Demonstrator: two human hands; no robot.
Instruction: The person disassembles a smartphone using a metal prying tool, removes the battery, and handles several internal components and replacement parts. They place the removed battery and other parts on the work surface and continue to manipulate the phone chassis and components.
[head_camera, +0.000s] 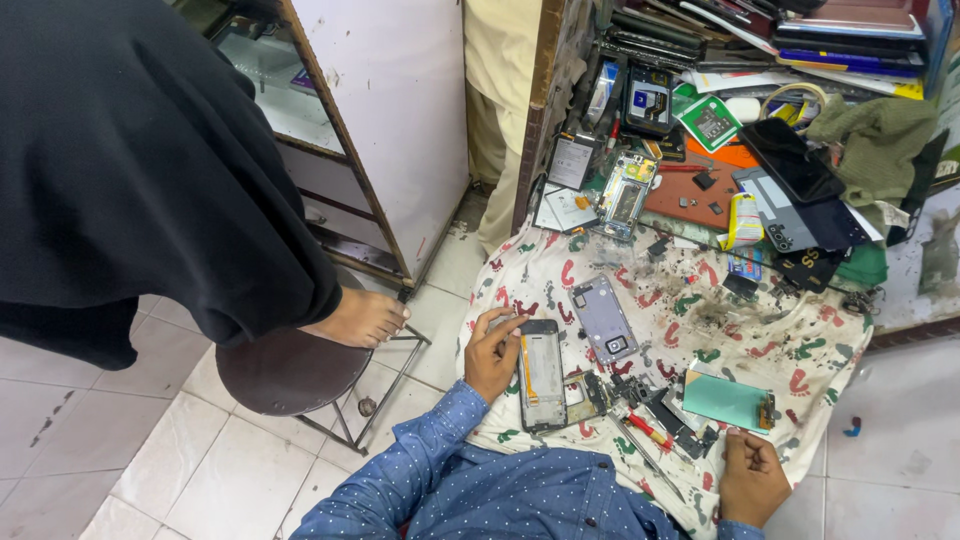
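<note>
1. The left hand (490, 352) curls its fingers against the long edge of the opened black smartphone frame (542, 374), which lies flat on the stained, patterned cloth (780, 345).
2. The right hand (752, 478) rests loosely closed on the cloth, holding nothing.
3. The frame looks light, thin and fragile, best gripped by its side rails.
4. One grey back cover (604, 318), one teal card (726, 401) and one red-handled screwdriver (650, 431) lie nearby.

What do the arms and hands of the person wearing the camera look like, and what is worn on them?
Both arms wear long sleeves of blue cloth with small white dots, ending in buttoned-style cuffs at the wrists. The left hand and right hand are bare, with no gloves. No ring, watch or bracelet can be made out.
</note>
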